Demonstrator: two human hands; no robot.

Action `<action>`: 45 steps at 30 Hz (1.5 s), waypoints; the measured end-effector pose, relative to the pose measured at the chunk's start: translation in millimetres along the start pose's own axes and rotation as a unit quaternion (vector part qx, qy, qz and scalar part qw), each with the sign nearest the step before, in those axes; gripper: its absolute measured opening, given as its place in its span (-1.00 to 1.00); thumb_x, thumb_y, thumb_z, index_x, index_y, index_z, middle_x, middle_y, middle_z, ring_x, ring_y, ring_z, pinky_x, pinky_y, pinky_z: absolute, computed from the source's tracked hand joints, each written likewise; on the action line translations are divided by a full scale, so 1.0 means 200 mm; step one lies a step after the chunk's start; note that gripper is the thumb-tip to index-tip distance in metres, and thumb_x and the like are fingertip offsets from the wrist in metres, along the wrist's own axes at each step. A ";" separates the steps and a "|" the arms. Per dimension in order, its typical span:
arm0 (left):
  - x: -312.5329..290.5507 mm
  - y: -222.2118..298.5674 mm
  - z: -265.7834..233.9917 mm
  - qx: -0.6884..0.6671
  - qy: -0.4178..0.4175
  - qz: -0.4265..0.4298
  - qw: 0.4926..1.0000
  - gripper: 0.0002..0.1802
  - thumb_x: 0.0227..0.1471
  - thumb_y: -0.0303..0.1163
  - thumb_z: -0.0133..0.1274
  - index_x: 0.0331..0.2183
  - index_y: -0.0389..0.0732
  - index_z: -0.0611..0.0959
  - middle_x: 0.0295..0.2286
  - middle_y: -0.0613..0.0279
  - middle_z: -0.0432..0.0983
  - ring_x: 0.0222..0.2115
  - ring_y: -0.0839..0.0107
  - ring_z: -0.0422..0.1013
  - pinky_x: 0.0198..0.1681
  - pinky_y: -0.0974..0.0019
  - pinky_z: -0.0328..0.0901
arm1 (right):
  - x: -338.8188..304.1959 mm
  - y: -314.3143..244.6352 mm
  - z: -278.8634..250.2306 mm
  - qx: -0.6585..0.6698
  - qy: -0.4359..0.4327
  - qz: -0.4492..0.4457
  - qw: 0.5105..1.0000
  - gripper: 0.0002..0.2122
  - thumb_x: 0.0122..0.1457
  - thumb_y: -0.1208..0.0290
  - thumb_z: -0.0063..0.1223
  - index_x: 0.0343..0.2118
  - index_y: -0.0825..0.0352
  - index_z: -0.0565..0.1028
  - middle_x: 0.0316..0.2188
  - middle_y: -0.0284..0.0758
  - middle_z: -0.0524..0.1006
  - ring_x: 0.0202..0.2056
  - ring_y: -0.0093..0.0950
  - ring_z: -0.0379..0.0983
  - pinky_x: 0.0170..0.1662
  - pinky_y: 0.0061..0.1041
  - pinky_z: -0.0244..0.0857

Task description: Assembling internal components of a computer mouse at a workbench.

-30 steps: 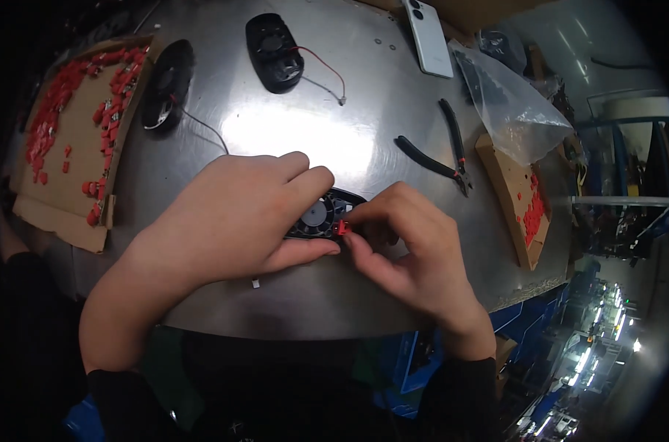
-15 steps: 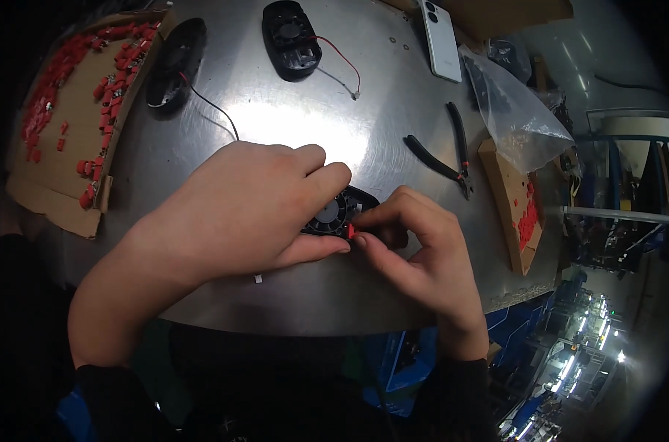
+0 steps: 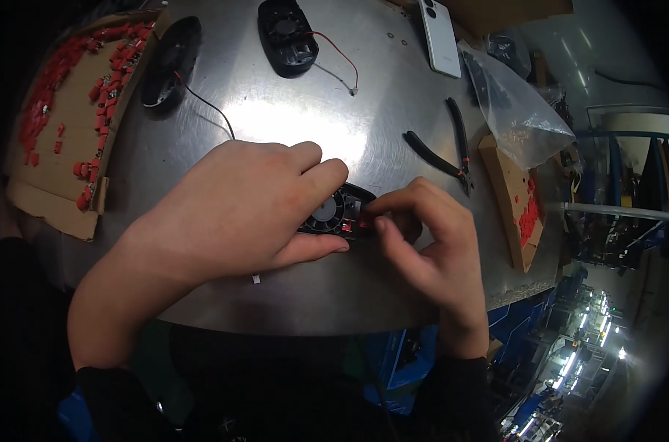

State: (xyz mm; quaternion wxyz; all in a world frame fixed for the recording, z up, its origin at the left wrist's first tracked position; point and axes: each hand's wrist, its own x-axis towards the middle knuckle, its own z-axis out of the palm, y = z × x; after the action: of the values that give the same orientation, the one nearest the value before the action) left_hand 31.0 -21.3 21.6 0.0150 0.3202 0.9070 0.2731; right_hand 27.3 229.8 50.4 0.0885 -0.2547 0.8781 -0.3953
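My left hand point(image 3: 253, 206) is closed around a black oval housing with a round fan point(image 3: 325, 210), gripping it near the front of the steel table and covering its left part. One small red part point(image 3: 347, 227) sits in the housing beside the fan. At the housing's right end, my right hand point(image 3: 434, 250) has thumb and forefinger drawn together, with another small red part point(image 3: 364, 223) at their tips, mostly hidden. A white plug point(image 3: 257, 279) pokes out below my left wrist.
Two similar black housings point(image 3: 289, 37) with wires lie farther back. Cardboard trays of red parts stand at the left point(image 3: 62, 177) and right point(image 3: 522, 221). Open-handled cutting pliers point(image 3: 463, 177), a white phone point(image 3: 440, 40) and a clear plastic bag point(image 3: 515, 110) lie at the right.
My right hand has shifted a little right, away from the fan. The red part that was at its fingertips now shows uncovered in the housing. My left hand keeps its grip.
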 end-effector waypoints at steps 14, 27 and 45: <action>-0.01 0.02 -0.01 0.007 0.000 -0.005 1.000 -0.43 0.02 0.03 0.30 -0.14 -0.22 0.56 -0.36 0.10 0.50 -0.34 0.04 0.53 -0.32 0.06 0.42 | 0.01 0.00 -0.03 -0.047 -0.053 0.008 0.997 -0.87 0.14 0.56 0.30 -0.24 0.39 0.67 -0.40 -0.31 0.63 -0.45 -0.55 0.55 -0.40 -0.57 0.34; -0.02 0.01 -0.01 -0.008 -0.001 -0.010 1.000 -0.43 -0.02 0.00 0.33 -0.13 -0.20 0.57 -0.37 0.12 0.48 -0.33 0.02 0.50 -0.32 0.04 0.38 | -0.01 -0.01 0.04 -0.095 -0.012 -0.115 0.989 -0.82 -0.01 0.68 0.37 -0.31 0.39 0.66 -0.48 -0.28 0.56 -0.46 -0.45 0.55 -0.41 -0.51 0.38; -0.02 0.00 0.00 -0.008 -0.010 -0.018 1.000 -0.43 -0.02 0.02 0.33 -0.13 -0.19 0.58 -0.36 0.11 0.50 -0.34 0.00 0.50 -0.32 0.03 0.38 | -0.01 -0.02 0.05 -0.068 -0.027 -0.105 0.992 -0.83 0.04 0.67 0.29 -0.26 0.41 0.66 -0.49 -0.27 0.57 -0.50 -0.47 0.53 -0.43 -0.53 0.35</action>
State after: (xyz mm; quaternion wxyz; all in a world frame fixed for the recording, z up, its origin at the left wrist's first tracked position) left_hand 34.5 -23.3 22.2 0.0313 0.3064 0.9101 0.2771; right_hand 33.8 221.8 47.4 0.0526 -0.3611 0.8687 -0.3348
